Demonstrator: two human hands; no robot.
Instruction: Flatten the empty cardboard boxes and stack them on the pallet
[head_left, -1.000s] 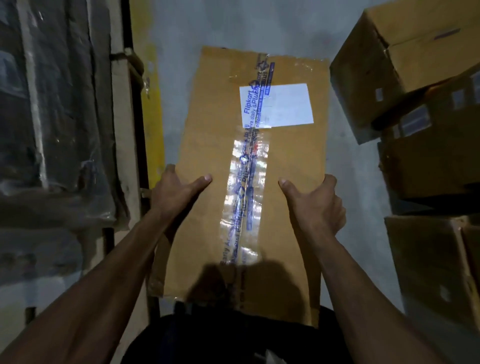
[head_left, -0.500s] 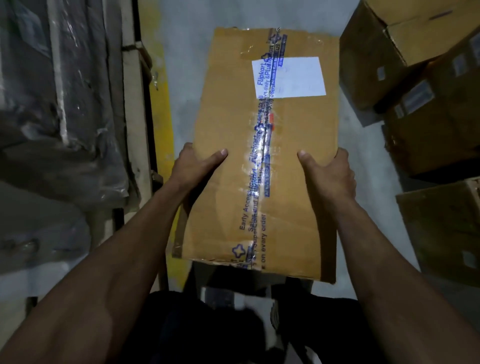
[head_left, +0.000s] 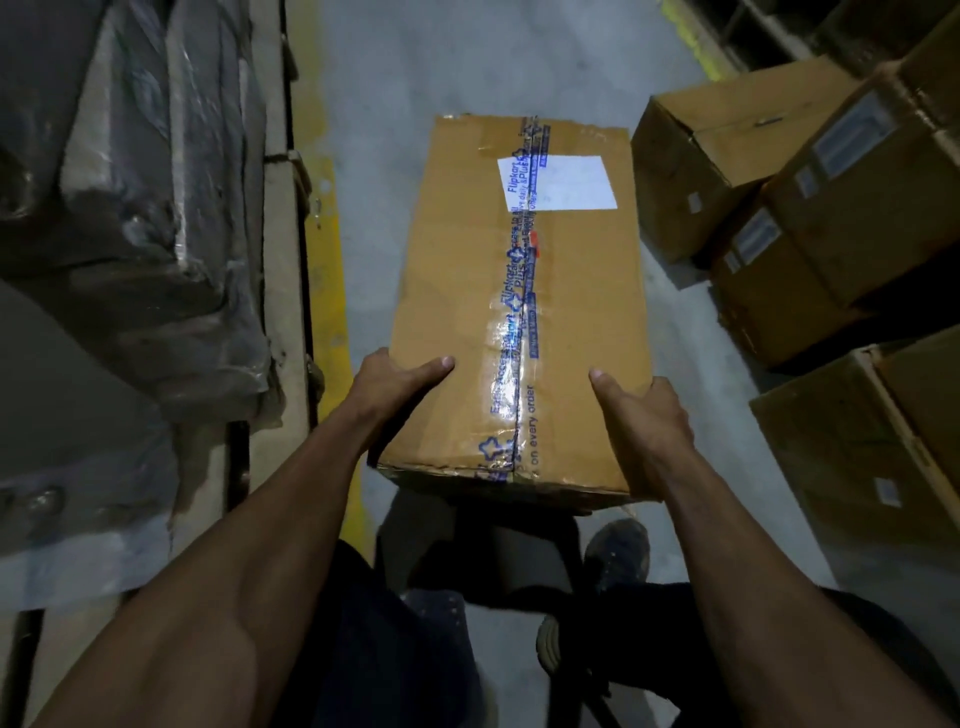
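A long brown cardboard box, sealed along its top with blue-printed clear tape and bearing a white label at its far end, is held out in front of me above the grey floor. My left hand grips its near left edge, thumb lying on the top face. On the near right edge my right hand holds the box the same way, thumb on top and fingers wrapped down the side. The fingers under both edges are hidden.
Several brown cardboard boxes are piled along the right. A plastic-wrapped dark load on a wooden pallet edge fills the left, beside a yellow floor line. My shoes show below the box.
The box has moved forward and away from my body, now lower over the floor. Both hands keep the same grip. My feet have come into view beneath it.
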